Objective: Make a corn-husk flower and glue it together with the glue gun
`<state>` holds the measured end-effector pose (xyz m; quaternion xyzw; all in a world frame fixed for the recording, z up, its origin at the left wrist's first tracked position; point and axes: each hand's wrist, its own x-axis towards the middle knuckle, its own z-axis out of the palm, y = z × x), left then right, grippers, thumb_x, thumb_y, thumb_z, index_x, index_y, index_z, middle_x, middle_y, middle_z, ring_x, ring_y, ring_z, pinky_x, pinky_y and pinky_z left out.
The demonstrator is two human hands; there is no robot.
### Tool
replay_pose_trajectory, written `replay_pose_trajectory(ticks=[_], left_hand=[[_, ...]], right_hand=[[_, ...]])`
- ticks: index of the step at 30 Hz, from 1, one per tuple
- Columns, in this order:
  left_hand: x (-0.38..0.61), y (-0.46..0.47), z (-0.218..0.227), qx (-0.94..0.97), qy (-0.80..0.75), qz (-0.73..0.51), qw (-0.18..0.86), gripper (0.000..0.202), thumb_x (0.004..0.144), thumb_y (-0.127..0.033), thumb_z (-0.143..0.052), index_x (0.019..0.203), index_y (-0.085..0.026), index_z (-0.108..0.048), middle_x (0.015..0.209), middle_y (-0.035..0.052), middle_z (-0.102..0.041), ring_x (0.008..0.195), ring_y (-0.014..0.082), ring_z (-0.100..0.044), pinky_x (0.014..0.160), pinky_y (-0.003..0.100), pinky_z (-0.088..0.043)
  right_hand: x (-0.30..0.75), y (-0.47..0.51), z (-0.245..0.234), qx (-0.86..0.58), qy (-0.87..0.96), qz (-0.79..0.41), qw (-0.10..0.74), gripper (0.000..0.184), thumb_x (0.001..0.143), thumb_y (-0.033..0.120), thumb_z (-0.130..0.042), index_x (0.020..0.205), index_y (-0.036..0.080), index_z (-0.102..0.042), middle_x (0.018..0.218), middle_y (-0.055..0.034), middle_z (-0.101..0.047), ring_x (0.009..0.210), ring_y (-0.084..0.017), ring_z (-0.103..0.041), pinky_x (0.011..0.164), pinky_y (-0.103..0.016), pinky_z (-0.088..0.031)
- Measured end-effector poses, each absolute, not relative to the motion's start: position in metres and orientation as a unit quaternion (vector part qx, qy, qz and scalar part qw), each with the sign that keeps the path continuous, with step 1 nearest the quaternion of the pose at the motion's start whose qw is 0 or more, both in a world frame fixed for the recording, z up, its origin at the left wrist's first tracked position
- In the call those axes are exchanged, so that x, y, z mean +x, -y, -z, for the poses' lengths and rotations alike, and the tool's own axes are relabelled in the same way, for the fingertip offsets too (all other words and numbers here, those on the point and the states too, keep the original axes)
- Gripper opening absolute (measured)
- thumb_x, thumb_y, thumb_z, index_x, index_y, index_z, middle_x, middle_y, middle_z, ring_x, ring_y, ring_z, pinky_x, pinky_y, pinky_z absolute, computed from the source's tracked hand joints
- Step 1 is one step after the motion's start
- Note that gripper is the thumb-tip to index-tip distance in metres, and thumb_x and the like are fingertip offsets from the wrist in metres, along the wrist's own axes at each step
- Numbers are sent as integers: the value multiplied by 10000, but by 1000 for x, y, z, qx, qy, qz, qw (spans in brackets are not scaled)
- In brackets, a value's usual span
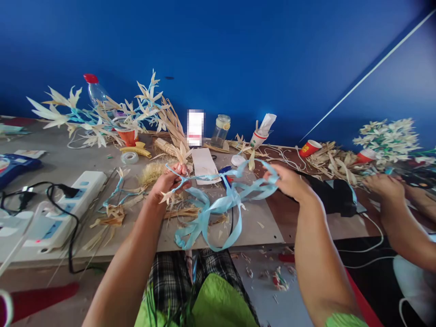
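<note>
My left hand (170,182) is closed on the stem of a corn-husk flower (183,154), whose pale petals poke up above the fingers. A light blue ribbon (207,215) runs from that stem to the right and hangs in loose loops over the table edge. Its other stretch is pinched in my right hand (288,181), held off to the right at about the same height. Behind the left hand lies a tuft of straw-coloured fibres (153,173). To its left rests a branch wrapped in blue (117,188) with husk petals.
A white power strip (83,190) with black cords lies left. Finished-looking husk flowers (98,118), a clear jar (221,129), a roll of tape (129,157) and a white paper (205,164) stand or lie behind. At right, another person's hands (384,186) work near a black bag (337,197).
</note>
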<state>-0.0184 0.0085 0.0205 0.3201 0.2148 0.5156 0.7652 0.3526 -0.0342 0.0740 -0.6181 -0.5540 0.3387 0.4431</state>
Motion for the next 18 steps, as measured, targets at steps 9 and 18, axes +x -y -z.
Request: replay_pose_trajectory(ticks=[9, 18], left_hand=[[-17, -10, -19, 385, -198, -501, 750, 202, 690, -306, -728, 648, -164, -591, 476, -52, -341, 345, 44, -320, 408, 238, -361], [-19, -10, -18, 365, -165, -488, 776, 192, 693, -275, -721, 681, -158, -569, 469, -75, -303, 339, 43, -328, 414, 224, -395]], right_hand=[[263, 63, -105, -498, 782, -195, 320, 338, 766, 224, -556, 1098, 227, -620, 1114, -79, -602, 969, -208, -592, 888, -362, -446], [187, 38, -41, -616, 701, -157, 324, 86, 707, 199, -600, 791, 182, -596, 817, -36, -601, 741, -158, -553, 719, -288, -426]])
